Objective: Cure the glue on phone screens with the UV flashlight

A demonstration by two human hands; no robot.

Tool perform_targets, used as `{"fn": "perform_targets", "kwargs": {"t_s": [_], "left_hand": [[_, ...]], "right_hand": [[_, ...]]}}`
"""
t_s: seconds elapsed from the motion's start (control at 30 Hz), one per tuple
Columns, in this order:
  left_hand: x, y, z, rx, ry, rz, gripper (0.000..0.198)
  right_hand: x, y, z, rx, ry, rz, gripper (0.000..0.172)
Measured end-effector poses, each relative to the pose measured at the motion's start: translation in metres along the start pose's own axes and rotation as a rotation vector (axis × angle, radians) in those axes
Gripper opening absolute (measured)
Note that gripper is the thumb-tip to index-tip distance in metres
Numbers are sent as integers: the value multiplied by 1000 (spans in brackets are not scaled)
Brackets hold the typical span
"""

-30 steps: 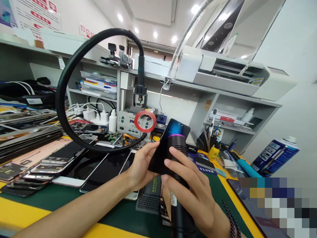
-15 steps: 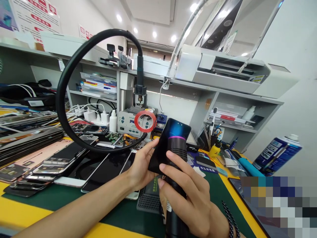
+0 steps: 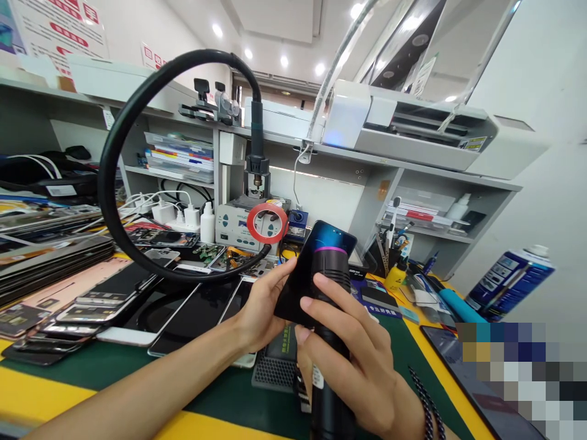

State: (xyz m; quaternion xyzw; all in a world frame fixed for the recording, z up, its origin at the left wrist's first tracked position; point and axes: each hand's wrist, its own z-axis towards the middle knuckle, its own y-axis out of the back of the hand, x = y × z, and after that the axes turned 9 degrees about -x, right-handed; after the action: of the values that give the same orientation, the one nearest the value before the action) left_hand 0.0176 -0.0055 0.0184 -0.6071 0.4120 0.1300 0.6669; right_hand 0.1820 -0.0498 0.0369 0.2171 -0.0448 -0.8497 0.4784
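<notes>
A black smartphone (image 3: 298, 287) is tilted up in my left hand (image 3: 263, 302), which grips it along its left and lower edges. My right hand (image 3: 353, 348) wraps round a thick black flashlight (image 3: 331, 272) with a purple ring at its head. The flashlight's head points at the phone's upper screen, where a blue glow shows. Its body hides part of the phone, and its tail runs out at the bottom of the view. Below the phone, a dark perforated pad (image 3: 274, 371) lies on the green mat (image 3: 215, 394).
Several phone screens (image 3: 192, 315) lie to the left. A hot-air station (image 3: 233, 223) with a looping black hose (image 3: 107, 153) and a red tape roll (image 3: 267, 223) stands behind. A blue spray can (image 3: 511, 281) and a yellow bottle (image 3: 397, 275) are on the right.
The flashlight's head has shifted slightly right and up over the phone, and the blue glow on the screen looks smaller and dimmer. Both hands keep their grips. The view has shifted slightly.
</notes>
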Motion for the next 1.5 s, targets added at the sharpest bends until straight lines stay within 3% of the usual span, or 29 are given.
{"fn": "perform_targets", "kwargs": {"t_s": [0.47,0.6,0.97,1.23,1.5], "left_hand": [[0,-1,0,28,14,-17,48],[-4,-2,0,57,47,-65,53],[-12,-5,-4,86,70,-87,63],[-17,-3,-4,66,90,-26,70],[-19,3,-1,100,85,-22,76]], "right_hand": [[1,-1,-1,36,35,24,14],[8,-10,-8,19,-3,63,10],[27,-20,-5,28,-193,171,21],[29,-27,-7,-25,-104,159,18],[39,-33,-13,-54,-170,190,21]]}}
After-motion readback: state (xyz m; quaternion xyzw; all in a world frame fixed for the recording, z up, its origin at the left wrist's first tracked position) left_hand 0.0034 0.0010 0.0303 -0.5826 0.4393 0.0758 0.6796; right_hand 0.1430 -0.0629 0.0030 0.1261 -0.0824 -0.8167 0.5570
